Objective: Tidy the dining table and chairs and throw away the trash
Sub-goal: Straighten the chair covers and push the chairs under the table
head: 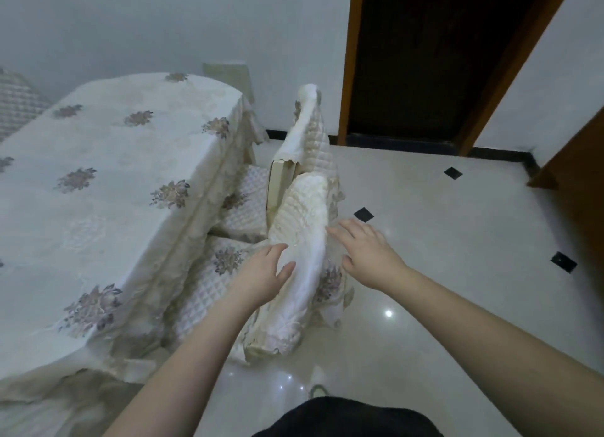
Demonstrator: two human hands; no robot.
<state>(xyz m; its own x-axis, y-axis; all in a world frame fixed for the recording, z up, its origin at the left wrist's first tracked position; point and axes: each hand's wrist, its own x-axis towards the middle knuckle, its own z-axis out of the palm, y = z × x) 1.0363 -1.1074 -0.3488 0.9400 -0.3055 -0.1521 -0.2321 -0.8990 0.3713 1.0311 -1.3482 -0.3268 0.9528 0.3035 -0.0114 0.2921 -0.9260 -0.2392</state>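
Both arms reaching forward; left hand [265, 273] and right hand [366, 253] lying flat, fingers straight, flanking the chair cover [305, 240], gripping nothing.

Cream woven cloth [108, 175] on the table, matt, with raised floral embroidery in dull mauve and grey and a scalloped hem. Quilted fabric covers [304, 240] on the chairs, stitched in a small diamond pattern, soft and slightly satiny along the top fold, with the same embroidery at the sides; a bare painted frame [282, 170], smooth and off-white, under the far cover. Glossy polished floor tiles [441, 257] in pale cream with small black insets and bright light reflections, smooth matt painted wall [130, 28], and varnished brown wood on the door frame [348, 60].
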